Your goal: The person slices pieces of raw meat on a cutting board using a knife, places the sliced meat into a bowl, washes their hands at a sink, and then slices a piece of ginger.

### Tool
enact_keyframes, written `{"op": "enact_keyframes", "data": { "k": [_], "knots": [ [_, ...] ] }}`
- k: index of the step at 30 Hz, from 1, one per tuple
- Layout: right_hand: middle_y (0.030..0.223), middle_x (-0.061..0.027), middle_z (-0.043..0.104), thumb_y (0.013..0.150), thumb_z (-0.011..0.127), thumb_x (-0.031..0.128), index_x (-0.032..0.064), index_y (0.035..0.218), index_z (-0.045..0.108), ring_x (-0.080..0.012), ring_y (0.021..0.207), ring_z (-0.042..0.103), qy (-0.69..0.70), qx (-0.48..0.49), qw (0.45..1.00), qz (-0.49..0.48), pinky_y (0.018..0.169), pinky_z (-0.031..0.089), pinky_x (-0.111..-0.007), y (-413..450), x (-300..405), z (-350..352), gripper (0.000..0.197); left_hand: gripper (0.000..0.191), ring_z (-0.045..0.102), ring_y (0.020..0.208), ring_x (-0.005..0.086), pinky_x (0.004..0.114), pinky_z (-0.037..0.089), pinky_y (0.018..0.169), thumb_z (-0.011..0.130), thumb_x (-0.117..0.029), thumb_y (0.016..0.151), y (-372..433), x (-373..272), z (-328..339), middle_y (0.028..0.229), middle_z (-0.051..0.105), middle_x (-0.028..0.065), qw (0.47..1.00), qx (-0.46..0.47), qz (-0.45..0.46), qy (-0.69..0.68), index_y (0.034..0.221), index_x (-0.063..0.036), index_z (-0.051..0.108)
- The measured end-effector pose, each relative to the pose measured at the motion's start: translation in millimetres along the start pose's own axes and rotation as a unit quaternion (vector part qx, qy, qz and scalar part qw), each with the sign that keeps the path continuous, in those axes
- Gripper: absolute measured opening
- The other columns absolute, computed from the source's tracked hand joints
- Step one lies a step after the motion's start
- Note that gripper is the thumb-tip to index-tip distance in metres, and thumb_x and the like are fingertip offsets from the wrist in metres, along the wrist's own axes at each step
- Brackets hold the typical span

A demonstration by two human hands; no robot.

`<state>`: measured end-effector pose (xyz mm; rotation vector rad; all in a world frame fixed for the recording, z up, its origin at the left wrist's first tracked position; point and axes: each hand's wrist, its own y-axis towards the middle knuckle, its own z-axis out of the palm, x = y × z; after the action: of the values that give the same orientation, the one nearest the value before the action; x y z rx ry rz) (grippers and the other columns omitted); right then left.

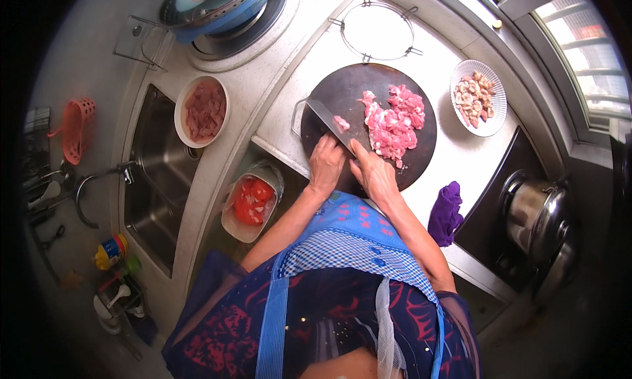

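My right hand [374, 175] grips the handle of a kitchen knife [326, 119], whose wide blade points up and left across a round dark chopping board [340, 82]. Beside the blade is my left hand [327, 162], with its fingers bent down close to the board. Whatever may be under those fingertips is hidden. A small piece of raw meat [341, 123] lies just right of the blade. Further right on the board spreads a pile of cut pink raw meat [395, 124] with pale fat.
A ribbed white bowl [499, 113] of pale raw pieces stands at right, above a purple cloth [446, 213] and a steel pot [535, 221]. A wire ring rack [414, 35] lies behind the board. Left are a white bowl [178, 110] of meat, a sink [153, 181] and a lined bin [254, 203].
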<state>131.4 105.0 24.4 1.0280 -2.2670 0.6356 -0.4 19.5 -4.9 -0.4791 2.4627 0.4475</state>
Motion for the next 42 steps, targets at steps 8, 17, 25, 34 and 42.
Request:
{"op": "enact_keyframes", "data": {
  "k": [8,17,25,34,42],
  "knots": [
    [0.098,-0.0172,0.069,0.089,0.066,0.019,0.0153,0.135,0.053,-0.0355,0.085,0.068,0.136,-0.067,0.984,0.097,0.073,0.053,-0.042,-66,-19,-28,0.048,0.021,0.06,0.103,0.0298,0.038,0.049,0.089,0.072,-0.004,0.077,-4,1,1,0.101,0.063,0.009,0.997,-0.063,0.013,-0.039,0.097,-0.0032,0.068],
    [0.085,-0.017,0.065,0.086,0.068,0.017,0.0161,0.136,0.052,-0.0341,0.072,0.065,0.045,-0.024,0.999,0.009,0.064,0.051,-0.044,-71,-20,-31,0.052,0.017,0.059,0.106,0.0314,0.04,0.048,0.09,0.068,-0.004,0.076,-3,6,-5,0.104,0.063,0.0112,0.998,-0.044,0.016,-0.031,0.093,-0.0005,0.067],
    [0.089,-0.0194,0.067,0.089,0.064,0.024,0.0137,0.132,0.053,-0.0393,0.081,0.066,0.069,0.043,0.997,0.009,0.067,0.051,-0.048,-21,-26,-34,0.046,0.015,0.06,0.103,0.0316,0.04,0.048,0.089,0.069,-0.005,0.076,-2,4,-3,0.101,0.064,0.011,0.999,-0.016,0.013,-0.035,0.09,-0.0013,0.066],
    [0.111,-0.0188,0.067,0.09,0.062,0.02,0.0102,0.132,0.055,-0.0313,0.1,0.068,0.222,-0.025,0.968,0.11,0.082,0.052,-0.037,-48,-28,-46,0.044,0.012,0.059,0.101,0.0295,0.039,0.048,0.089,0.07,-0.005,0.079,0,1,-7,0.097,0.063,0.0094,0.996,-0.056,0.008,-0.07,0.091,-0.0026,0.068],
    [0.083,-0.0142,0.063,0.086,0.069,0.018,0.02,0.135,0.053,-0.0324,0.069,0.064,0.071,-0.024,0.997,0.024,0.062,0.051,-0.043,-91,-24,-41,0.052,0.019,0.058,0.106,0.0313,0.04,0.047,0.092,0.069,-0.003,0.075,0,-1,-12,0.105,0.063,0.0095,0.998,-0.034,0.037,-0.042,0.094,-0.0031,0.069]
  ]
}}
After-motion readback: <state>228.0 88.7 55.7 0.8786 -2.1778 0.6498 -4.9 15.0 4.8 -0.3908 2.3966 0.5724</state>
